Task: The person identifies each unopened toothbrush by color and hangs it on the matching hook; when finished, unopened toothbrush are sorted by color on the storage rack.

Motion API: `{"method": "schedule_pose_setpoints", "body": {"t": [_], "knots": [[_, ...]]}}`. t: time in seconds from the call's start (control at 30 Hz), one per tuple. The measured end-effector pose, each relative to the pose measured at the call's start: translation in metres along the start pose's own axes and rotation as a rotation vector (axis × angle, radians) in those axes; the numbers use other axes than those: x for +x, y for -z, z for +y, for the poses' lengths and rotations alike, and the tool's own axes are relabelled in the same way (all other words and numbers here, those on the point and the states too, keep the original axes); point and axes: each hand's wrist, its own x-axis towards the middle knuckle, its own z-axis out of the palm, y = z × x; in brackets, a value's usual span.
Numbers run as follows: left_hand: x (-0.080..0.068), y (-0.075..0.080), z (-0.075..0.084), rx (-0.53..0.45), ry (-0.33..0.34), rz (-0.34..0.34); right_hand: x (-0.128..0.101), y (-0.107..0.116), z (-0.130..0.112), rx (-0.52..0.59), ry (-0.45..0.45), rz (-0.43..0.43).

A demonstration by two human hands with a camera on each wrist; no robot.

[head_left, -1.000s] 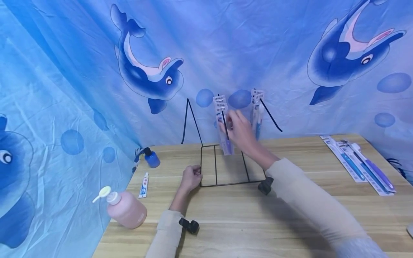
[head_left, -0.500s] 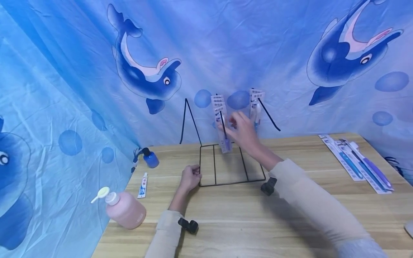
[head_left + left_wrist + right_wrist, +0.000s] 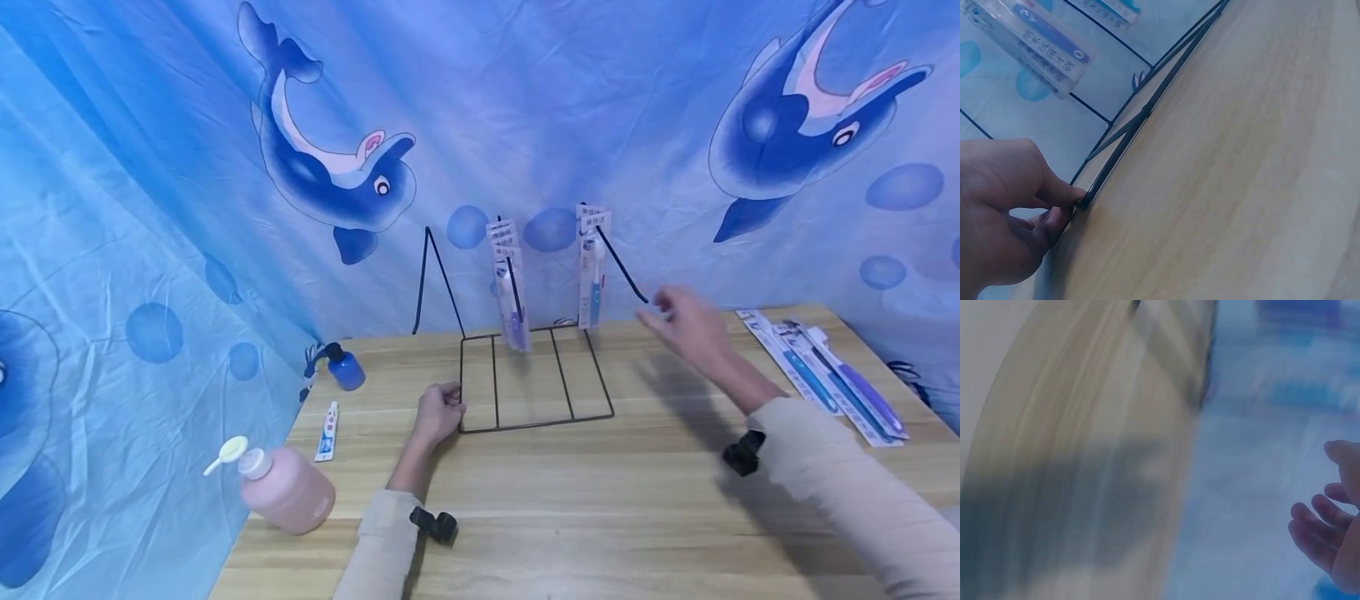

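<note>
Left hand (image 3: 437,413): pinches the near-left corner of the wire rack (image 3: 534,379), pinning it to the tabletop (image 3: 570,500).
Right hand (image 3: 686,322): open, fingers loose, empty, in the air right of the rack.
Hanging toothbrush packs (image 3: 512,283): on the rack's far hooks.
Handling: rack probably light, stiff, tippy; best held at its base frame.

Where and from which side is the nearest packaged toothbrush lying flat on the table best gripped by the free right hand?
Probably at the near end of the leftmost packaged toothbrush, coming from above and the left. It lies flat, long and thin, at the row's open edge toward the right hand, which hovers empty. Other packs overlap its far side. Pinching the card's edge should lift it. The left hand grips the wire rack.
</note>
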Motion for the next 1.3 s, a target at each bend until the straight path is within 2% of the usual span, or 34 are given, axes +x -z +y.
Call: {"method": "schedule_pose_setpoints", "body": {"t": [0.2,0.3,0.4,0.7,0.8,1.03,1.17,1.3], "knots": [[0.001,-0.005,0.0,-0.015,0.006,-0.024,-0.015,0.03,0.108,-0.164,-0.223,-0.117],[0.0,-0.005,0.001,-0.013,0.01,-0.021,-0.021,0.039,0.14,-0.205,-0.32,-0.171],[0.0,-0.003,0.0,-0.002,0.0,-0.007,-0.024,0.044,0.158,-0.228,-0.36,-0.196],[-0.001,0.001,0.001,-0.016,0.012,-0.004,-0.024,0.033,0.182,-0.219,-0.42,-0.278],[0.001,0.0,0.001,-0.023,0.015,-0.008,-0.023,0.028,0.186,-0.202,-0.445,-0.273],[0.001,-0.001,0.004,-0.014,0.011,-0.015,-0.024,0.026,0.188,-0.228,-0.424,-0.231],[0.001,0.0,0.004,-0.021,0.018,-0.007,-0.022,0.026,0.183,-0.22,-0.43,-0.235],[0.002,-0.001,0.003,-0.027,0.023,-0.007,-0.016,0.033,0.173,-0.196,-0.408,-0.199]]}}
